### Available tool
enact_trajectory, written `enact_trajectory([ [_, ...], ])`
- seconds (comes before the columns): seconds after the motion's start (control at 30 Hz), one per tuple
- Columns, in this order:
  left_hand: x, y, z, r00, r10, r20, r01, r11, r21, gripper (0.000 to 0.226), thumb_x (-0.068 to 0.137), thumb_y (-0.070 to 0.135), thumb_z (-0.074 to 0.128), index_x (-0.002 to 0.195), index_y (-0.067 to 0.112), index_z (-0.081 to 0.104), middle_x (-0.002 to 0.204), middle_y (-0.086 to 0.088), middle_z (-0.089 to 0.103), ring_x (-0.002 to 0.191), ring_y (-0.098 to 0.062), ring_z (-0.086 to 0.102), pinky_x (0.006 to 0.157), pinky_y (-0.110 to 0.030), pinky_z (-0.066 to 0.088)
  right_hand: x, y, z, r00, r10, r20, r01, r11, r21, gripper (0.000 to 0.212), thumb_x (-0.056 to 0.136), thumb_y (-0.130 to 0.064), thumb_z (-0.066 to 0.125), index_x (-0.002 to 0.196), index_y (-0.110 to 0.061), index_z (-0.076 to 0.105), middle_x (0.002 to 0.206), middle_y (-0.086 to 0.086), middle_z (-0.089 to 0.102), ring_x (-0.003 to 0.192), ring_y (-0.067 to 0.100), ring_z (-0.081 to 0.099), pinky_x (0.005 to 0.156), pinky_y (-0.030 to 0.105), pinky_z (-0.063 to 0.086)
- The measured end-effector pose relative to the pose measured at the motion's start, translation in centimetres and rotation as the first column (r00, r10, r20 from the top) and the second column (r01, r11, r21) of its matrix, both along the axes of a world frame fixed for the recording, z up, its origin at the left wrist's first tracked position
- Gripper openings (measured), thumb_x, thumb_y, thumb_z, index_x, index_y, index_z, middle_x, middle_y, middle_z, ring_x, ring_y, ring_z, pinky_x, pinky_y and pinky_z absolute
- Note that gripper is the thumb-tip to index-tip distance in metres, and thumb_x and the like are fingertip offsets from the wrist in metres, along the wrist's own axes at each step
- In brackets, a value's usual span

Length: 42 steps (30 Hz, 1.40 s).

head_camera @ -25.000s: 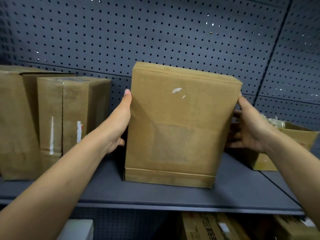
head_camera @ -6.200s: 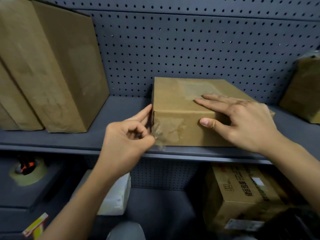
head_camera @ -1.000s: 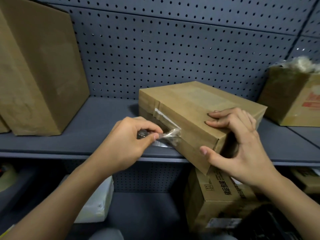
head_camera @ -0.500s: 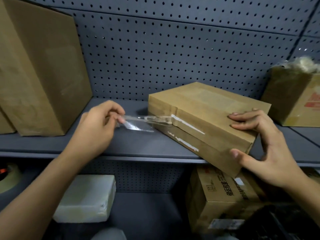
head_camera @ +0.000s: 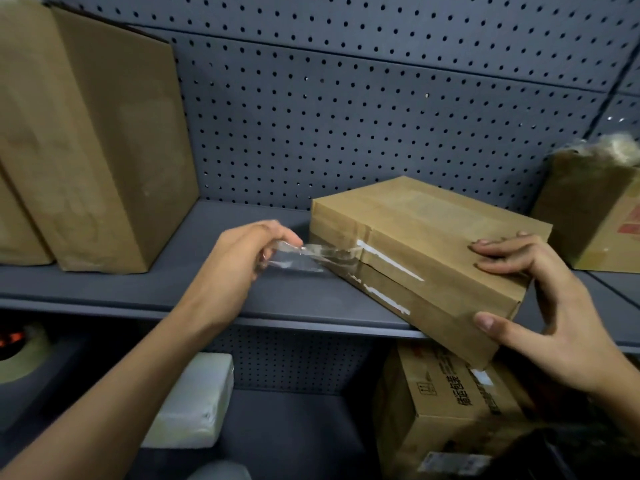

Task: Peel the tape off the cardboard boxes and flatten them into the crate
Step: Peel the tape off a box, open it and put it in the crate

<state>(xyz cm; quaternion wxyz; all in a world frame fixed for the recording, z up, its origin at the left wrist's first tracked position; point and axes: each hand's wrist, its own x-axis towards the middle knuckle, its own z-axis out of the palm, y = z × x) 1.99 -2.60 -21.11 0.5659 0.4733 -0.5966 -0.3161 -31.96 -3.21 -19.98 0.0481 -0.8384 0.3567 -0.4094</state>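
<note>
A flat brown cardboard box (head_camera: 429, 237) lies on the grey shelf (head_camera: 173, 289), with its near right corner hanging over the front edge. My left hand (head_camera: 242, 258) pinches a strip of clear tape (head_camera: 311, 254) that stretches from the box's front seam out to the left. White torn streaks mark the seam where tape has come away. My right hand (head_camera: 540, 306) holds the box's right end, fingers on top and thumb against the front face. No crate is in view.
Tall cardboard boxes (head_camera: 93, 143) stand on the shelf at the left. An open box (head_camera: 595, 216) sits at the right. Below the shelf are a printed carton (head_camera: 446, 410), a white block (head_camera: 194, 403) and a tape roll (head_camera: 17, 355). Pegboard backs the shelf.
Over the last second my left hand has drawn the tape leftwards off the front seam, baring white streaks. My right hand shifted towards the box's right end.
</note>
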Motion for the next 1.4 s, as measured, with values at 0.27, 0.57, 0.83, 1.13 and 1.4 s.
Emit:
enact_trajectory([
  [0.27, -3.3, 0.1, 0.2, 0.935, 0.127, 0.331, -0.129, 0.992, -0.015, 0.038, 0.067, 0.071, 0.072, 0.079, 0.035, 0.070, 0.078, 0.020, 0.069, 0.084, 0.002, 0.061, 0.068, -0.021, 0.044, 0.7, 0.9, 3.0, 0.994, -0.073, -0.078, 0.081, 0.992, 0.101, 0.045, 0.086, -0.079, 0.043, 0.114, -0.049, 0.061, 0.123, -0.021, 0.060, 0.120, 0.004, 0.055, 0.087, 0.036, 0.048],
  [0.57, -4.5, -0.9, 0.0, 0.908, 0.102, 0.407, -0.083, 0.994, -0.065, 0.022, 0.098, 0.018, 0.058, 0.106, 0.032, 0.073, 0.073, 0.019, 0.061, 0.053, 0.012, 0.050, 0.048, -0.006, 0.034, 7.0, 0.9, 4.3, 0.715, -0.362, -0.598, 0.410, 0.910, -0.061, 0.080, 0.081, -0.078, 0.028, 0.154, -0.047, 0.018, 0.155, -0.018, 0.031, 0.137, 0.016, 0.040, 0.103, 0.039, 0.044],
  [0.83, -3.3, -0.8, -0.6, 0.912, -0.003, 0.410, -0.012, 0.999, 0.032, 0.041, 0.098, 0.006, 0.043, 0.090, 0.038, 0.067, 0.081, 0.012, 0.070, 0.043, -0.004, 0.046, 0.040, -0.020, 0.039, 4.2, 0.3, 4.3, 0.782, -0.256, -0.567, 0.285, 0.958, -0.039, 0.071, 0.082, -0.081, 0.032, 0.147, -0.051, 0.037, 0.151, -0.020, 0.044, 0.133, 0.010, 0.050, 0.102, 0.038, 0.048],
  [1.13, 0.1, -0.6, -0.2, 0.909, 0.149, 0.390, -0.153, 0.988, -0.023, 0.049, 0.094, -0.006, 0.039, 0.077, 0.034, 0.064, 0.075, 0.007, 0.066, 0.071, -0.007, 0.065, 0.074, -0.046, 0.056, 1.6, -0.6, 4.4, 0.863, -0.129, -0.489, 0.173, 0.984, 0.046, 0.062, 0.081, -0.075, 0.048, 0.140, -0.054, 0.045, 0.146, -0.027, 0.046, 0.134, 0.002, 0.048, 0.106, 0.039, 0.046],
  [1.4, 1.2, -1.4, -0.5, 0.961, 0.164, 0.223, -0.172, 0.985, 0.015, 0.046, 0.097, -0.005, 0.038, 0.075, 0.024, 0.065, 0.061, 0.011, 0.059, 0.058, -0.008, 0.056, 0.063, -0.033, 0.050, -0.1, -1.9, 4.7, 0.890, -0.080, -0.449, 0.133, 0.987, 0.087, 0.061, 0.078, -0.075, 0.054, 0.137, -0.061, 0.046, 0.144, -0.033, 0.045, 0.134, -0.005, 0.044, 0.111, 0.040, 0.042],
])
